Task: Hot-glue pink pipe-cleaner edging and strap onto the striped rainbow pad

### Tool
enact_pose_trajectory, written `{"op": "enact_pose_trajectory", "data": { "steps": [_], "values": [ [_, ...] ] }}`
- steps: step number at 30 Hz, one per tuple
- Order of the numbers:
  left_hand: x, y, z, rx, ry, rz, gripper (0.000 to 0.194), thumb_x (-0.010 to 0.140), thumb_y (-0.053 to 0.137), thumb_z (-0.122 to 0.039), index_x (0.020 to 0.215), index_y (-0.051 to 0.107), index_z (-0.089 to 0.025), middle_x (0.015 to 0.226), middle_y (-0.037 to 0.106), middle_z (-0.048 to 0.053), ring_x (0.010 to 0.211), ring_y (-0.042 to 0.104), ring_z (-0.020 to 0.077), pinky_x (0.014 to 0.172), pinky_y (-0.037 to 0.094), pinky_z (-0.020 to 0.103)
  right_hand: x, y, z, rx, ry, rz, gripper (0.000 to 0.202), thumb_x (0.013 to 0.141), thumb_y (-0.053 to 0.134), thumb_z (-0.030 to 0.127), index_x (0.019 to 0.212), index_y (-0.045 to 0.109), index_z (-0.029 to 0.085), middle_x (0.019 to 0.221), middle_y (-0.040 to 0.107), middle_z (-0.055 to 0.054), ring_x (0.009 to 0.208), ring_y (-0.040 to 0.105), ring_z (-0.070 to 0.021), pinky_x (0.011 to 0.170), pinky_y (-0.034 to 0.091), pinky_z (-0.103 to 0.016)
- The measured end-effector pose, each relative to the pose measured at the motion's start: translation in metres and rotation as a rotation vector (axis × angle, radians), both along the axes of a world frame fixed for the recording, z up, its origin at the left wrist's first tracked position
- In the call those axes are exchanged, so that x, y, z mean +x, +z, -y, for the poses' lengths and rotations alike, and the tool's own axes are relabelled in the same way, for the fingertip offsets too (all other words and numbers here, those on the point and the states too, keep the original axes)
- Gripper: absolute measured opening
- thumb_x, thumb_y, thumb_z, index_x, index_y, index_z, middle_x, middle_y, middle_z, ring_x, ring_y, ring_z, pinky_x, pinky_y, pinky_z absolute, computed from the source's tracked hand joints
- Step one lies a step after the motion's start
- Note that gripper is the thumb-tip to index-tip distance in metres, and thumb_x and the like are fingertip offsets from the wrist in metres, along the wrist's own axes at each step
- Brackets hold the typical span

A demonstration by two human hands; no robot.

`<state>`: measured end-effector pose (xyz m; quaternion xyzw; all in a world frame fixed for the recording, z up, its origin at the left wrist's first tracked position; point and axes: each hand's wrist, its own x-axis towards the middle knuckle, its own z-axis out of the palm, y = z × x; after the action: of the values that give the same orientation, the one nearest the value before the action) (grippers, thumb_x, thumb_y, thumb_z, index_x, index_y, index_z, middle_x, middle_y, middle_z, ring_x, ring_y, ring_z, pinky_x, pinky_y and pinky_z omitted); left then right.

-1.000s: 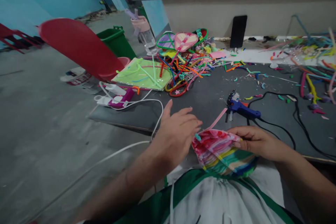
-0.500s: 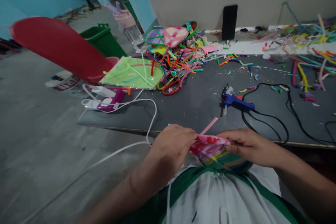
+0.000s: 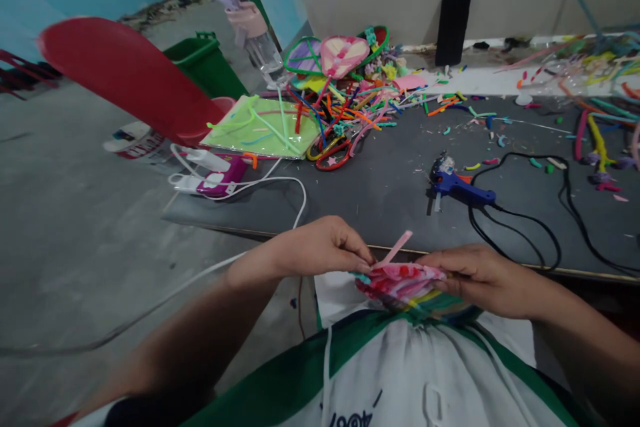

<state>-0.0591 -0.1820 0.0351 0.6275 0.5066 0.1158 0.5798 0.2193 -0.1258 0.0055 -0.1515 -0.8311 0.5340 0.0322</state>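
Pink, red, yellow and green: one striped piece (image 3: 400, 281), held at the near edge of the table (image 3: 380, 197), just above the wearer's lap.

Left hand (image 3: 340, 250): narrow, thumb and forefinger brought together on the piece's left corner, beside a small teal bit (image 3: 361, 277). Right hand (image 3: 483, 280): narrow, thumb below and fingers above, pinching the right part of the upper edge.

Direction: long axis runs left to right between the hands; the upper edge faces the table. A flat pink strip (image 3: 397, 247) juts from that edge near the left hand, slanting away and to the right.

Appearance: soft-looking, gathered in folds; pink and red along the top, yellow then green lower down towards the right. Its lower side lies against a white and green cloth (image 3: 415, 360); the exact outline cannot be told.

On the table: blue glue gun (image 3: 465, 189), beyond the right hand, with black cord; red-handled scissors (image 3: 334, 159), near a light green packet (image 3: 265, 127); heap of coloured sticks (image 3: 357, 110); pink heart (image 3: 344, 57); clear bottle (image 3: 263, 50) with pink lid; magenta power strip (image 3: 223, 177), at the left end. Black phone (image 3: 453, 30): upright near the wall.
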Motion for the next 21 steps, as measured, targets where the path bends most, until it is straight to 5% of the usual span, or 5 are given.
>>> {"op": "enact_pose_trajectory", "data": {
  "steps": [8, 12, 15, 21],
  "values": [
    [0.0, -0.007, -0.001, -0.074, -0.036, -0.015, 0.015, 0.077, 0.066, -0.026, 0.081, 0.077, -0.016, 0.078, 0.075, 0.002, 0.073, 0.066, 0.0133, 0.068, 0.046, 0.019, -0.007, 0.007, 0.001, 0.004, 0.013, 0.043, 0.03, 0.097, 0.045, 0.029, 0.119, 0.064, 0.02, 0.103, 0.071, -0.004, 0.088, 0.065, -0.013, 0.075, 0.044, -0.018],
    [0.003, -0.003, 0.005, 0.28, -0.161, -0.161, 0.02, 0.087, 0.057, -0.026, 0.082, 0.075, -0.02, 0.086, 0.076, 0.002, 0.082, 0.067, 0.0141, 0.076, 0.044, 0.023, -0.008, 0.006, 0.002, -0.009, -0.057, 0.061, 0.031, 0.095, 0.047, 0.025, 0.121, 0.063, 0.021, 0.104, 0.071, -0.002, 0.09, 0.066, -0.0123, 0.077, 0.044, -0.018],
    [0.011, 0.0, 0.013, 0.654, -0.218, -0.504, 0.021, 0.087, 0.054, -0.02, 0.079, 0.073, -0.025, 0.086, 0.075, -0.001, 0.088, 0.065, 0.0185, 0.081, 0.04, 0.033, -0.008, 0.007, 0.004, -0.016, -0.137, 0.088, 0.033, 0.093, 0.049, 0.02, 0.122, 0.063, 0.021, 0.103, 0.072, -0.001, 0.091, 0.066, -0.0121, 0.077, 0.045, -0.017],
    [0.033, -0.003, 0.043, 0.859, -0.113, -0.843, 0.026, 0.082, 0.053, -0.01, 0.099, 0.071, -0.019, 0.102, 0.073, 0.006, 0.072, 0.062, 0.0217, 0.066, 0.048, 0.036, -0.011, 0.008, 0.012, -0.024, -0.208, 0.055, 0.034, 0.093, 0.048, 0.017, 0.122, 0.063, 0.023, 0.107, 0.072, 0.0, 0.094, 0.066, -0.0118, 0.079, 0.046, -0.017]
  ]
}}
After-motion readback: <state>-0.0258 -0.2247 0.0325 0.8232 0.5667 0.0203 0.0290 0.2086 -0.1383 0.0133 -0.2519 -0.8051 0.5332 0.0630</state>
